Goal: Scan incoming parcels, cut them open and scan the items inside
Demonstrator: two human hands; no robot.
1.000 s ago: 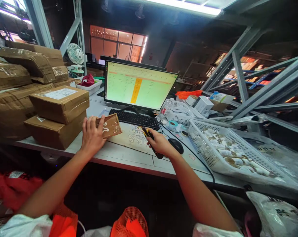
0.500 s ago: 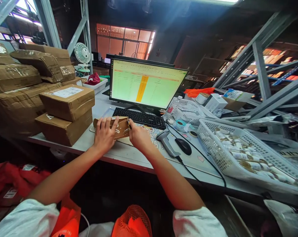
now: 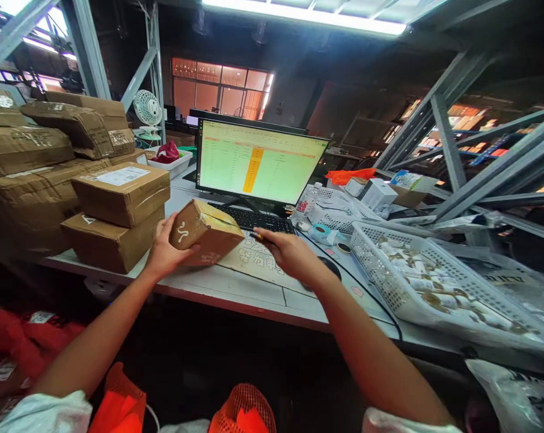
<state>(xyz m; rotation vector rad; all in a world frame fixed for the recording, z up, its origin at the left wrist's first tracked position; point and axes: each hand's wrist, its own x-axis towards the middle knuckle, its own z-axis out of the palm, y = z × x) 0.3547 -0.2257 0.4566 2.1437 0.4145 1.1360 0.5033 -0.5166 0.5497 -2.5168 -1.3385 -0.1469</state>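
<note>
A brown cardboard box point(image 3: 211, 237) rests tilted on the desk in front of the keyboard. It has a white squiggle on its left end and yellowish tape along the top. My left hand point(image 3: 168, 248) grips that left end, thumb along the near side. Just off the box's right end, my right hand point(image 3: 284, 251) is closed around a small thin tool point(image 3: 256, 236) with a yellow and dark tip; it looks like a box cutter, mostly hidden by the fingers. Under my right forearm lies a black mouse point(image 3: 330, 266), partly covered.
Stacked cartons point(image 3: 118, 192) stand close on the left. A monitor point(image 3: 258, 159) and black keyboard point(image 3: 253, 218) are behind the box. On the right sits a white perforated basket point(image 3: 375, 282) of small wrapped items, near a tape roll point(image 3: 320, 231) and a cable. The desk's front edge is close.
My right hand has moved right, away from the box, with the small tool. My left hand has shifted left, and the box is now turned and tilted, showing its squiggled end.
</note>
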